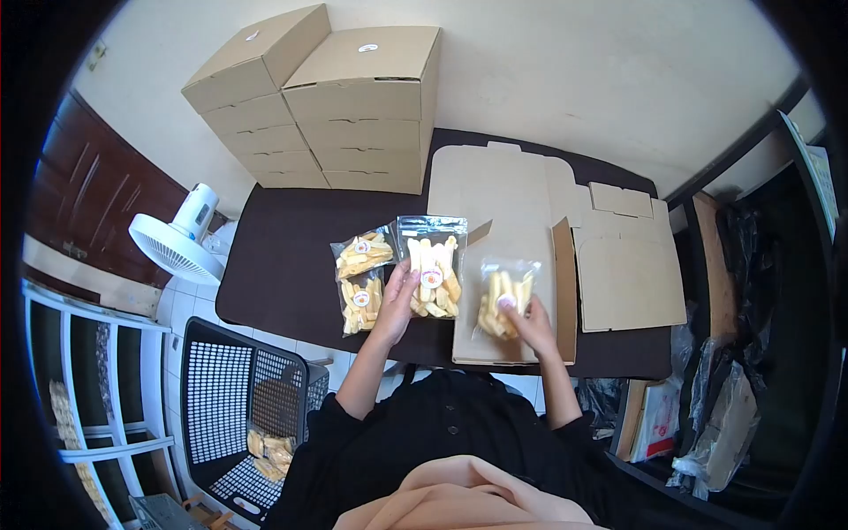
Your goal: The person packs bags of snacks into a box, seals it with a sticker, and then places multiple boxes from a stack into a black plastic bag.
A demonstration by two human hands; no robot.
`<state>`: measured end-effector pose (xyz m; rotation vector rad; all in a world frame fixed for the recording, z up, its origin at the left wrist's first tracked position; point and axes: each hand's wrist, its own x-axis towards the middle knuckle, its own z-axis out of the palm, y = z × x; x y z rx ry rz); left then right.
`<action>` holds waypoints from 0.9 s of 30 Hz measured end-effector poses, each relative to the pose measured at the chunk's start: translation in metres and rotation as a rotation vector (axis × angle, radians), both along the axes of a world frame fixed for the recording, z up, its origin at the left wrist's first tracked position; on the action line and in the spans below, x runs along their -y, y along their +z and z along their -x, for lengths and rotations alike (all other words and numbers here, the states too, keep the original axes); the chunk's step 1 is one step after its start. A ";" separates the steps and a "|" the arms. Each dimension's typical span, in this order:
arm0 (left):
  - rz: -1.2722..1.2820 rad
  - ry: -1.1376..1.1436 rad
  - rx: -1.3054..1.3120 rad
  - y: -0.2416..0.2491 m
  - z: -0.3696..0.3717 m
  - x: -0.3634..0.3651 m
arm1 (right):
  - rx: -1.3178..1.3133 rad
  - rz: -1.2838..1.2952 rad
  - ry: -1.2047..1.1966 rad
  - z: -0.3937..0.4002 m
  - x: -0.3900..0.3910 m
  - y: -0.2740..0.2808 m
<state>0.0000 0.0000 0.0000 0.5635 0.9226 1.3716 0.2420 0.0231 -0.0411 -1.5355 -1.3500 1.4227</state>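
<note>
My left hand (397, 305) grips the left edge of a clear snack bag (431, 256), filled with pale yellow sticks and marked with a round label. In my right hand (534, 329) is a second snack bag (502, 291), slightly blurred, over the open cardboard box (499, 194). The box lies with its lid folded back and side flaps raised. Left of my left hand, an upper snack bag (364, 252) and a lower snack bag (361, 305) rest on the dark tablecloth (291, 256), touching each other.
Closed cardboard boxes (353, 115) are stacked at the back left. A flattened cardboard box (629, 274) lies at the right. A white fan (181, 243) stands left of the table. Below it, a black plastic basket (234, 389) holds more snack bags (270, 452).
</note>
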 end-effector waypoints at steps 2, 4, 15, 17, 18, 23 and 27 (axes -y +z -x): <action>-0.075 0.007 -0.176 0.000 0.001 -0.001 | 0.230 -0.068 0.080 0.003 0.010 -0.001; -0.045 0.016 -0.144 0.005 0.013 0.006 | 0.334 -0.027 0.155 0.020 0.020 -0.001; 0.018 0.005 -0.034 -0.001 0.002 0.006 | 0.510 0.024 0.350 0.025 0.012 0.015; 0.005 -0.025 -0.061 0.000 -0.005 0.002 | 0.579 0.095 0.484 0.022 0.009 0.032; -0.004 -0.046 -0.047 0.004 -0.009 0.001 | 0.581 0.096 0.480 0.018 0.009 0.038; -0.090 -0.310 -0.132 0.012 -0.016 -0.004 | 0.487 -0.089 0.238 0.008 -0.005 0.089; 0.018 -0.670 -0.213 0.009 -0.029 -0.001 | -0.196 -0.053 0.055 0.017 -0.002 0.085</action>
